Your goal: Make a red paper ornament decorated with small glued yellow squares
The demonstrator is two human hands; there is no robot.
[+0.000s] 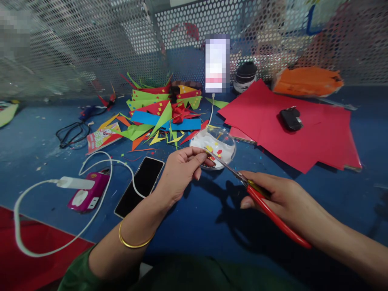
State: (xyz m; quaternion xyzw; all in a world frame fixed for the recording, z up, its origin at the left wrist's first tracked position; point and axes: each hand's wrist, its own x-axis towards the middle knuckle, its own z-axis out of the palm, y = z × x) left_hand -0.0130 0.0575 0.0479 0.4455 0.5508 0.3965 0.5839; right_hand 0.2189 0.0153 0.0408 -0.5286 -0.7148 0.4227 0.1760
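My right hand is closed around red-handled scissors. Their narrow metal blades point left and up, with the tips beside the fingertips of my left hand. The thumb and forefinger of my left hand are pinched together; whatever lies between them is too small to make out. Just behind these fingertips sits a clear round plastic bowl with white material inside. Small red and yellow paper bits lie in it.
Coloured paper strips and folded shapes are heaped behind my left hand. Red paper sheets bear a black object at right. A dark phone, a purple power device and white cable are at left. A lit phone leans on perforated metal.
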